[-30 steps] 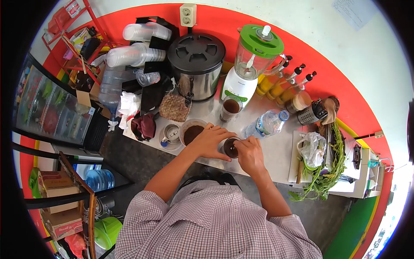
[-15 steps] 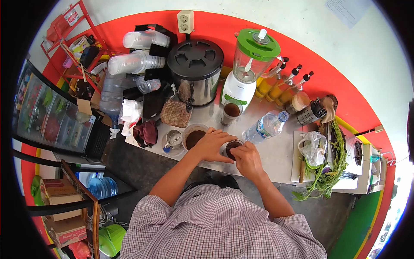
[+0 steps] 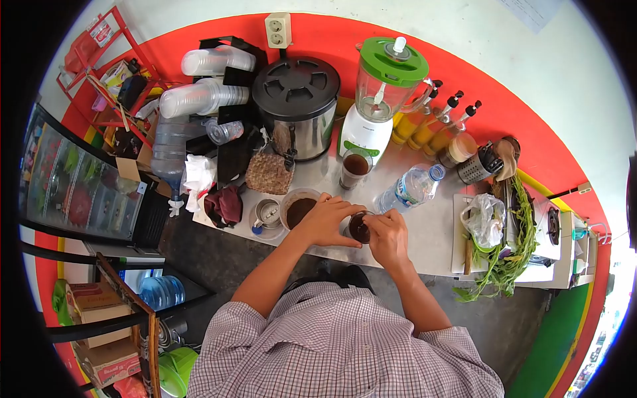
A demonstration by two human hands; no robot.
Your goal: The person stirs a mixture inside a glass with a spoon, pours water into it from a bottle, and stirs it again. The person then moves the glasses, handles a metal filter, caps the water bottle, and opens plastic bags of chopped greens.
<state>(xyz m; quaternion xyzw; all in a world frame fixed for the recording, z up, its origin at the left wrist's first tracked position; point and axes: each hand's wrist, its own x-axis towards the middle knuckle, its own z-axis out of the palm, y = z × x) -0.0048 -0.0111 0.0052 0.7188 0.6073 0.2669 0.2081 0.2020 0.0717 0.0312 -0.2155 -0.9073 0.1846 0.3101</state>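
My left hand (image 3: 330, 222) is curled round a glass (image 3: 359, 230) of dark brown liquid at the counter's near edge, thumb on the near side. The closed fingers of my right hand (image 3: 389, 240) pinch at the glass's right rim; what they hold is too small or hidden to name. Just left of my left hand stands a tub of brown powder (image 3: 300, 209), and beside it a metal cup (image 3: 267, 213) sits on a dish. Beyond the hands is a second glass of brown liquid (image 3: 355, 167). A clear water bottle (image 3: 408, 188) leans to the right.
A green-lidded blender (image 3: 371, 126) and a large steel pot (image 3: 296, 106) stand along the red wall. Several pump bottles (image 3: 434, 136) are right of the blender. Stacked plastic cups (image 3: 206, 96) lie at back left; leafy greens (image 3: 521, 239) hang off the right side.
My right fingers have shifted from over the glass's mouth to its right rim, so more of the dark liquid shows. The left hand keeps its hold; the view has turned slightly.
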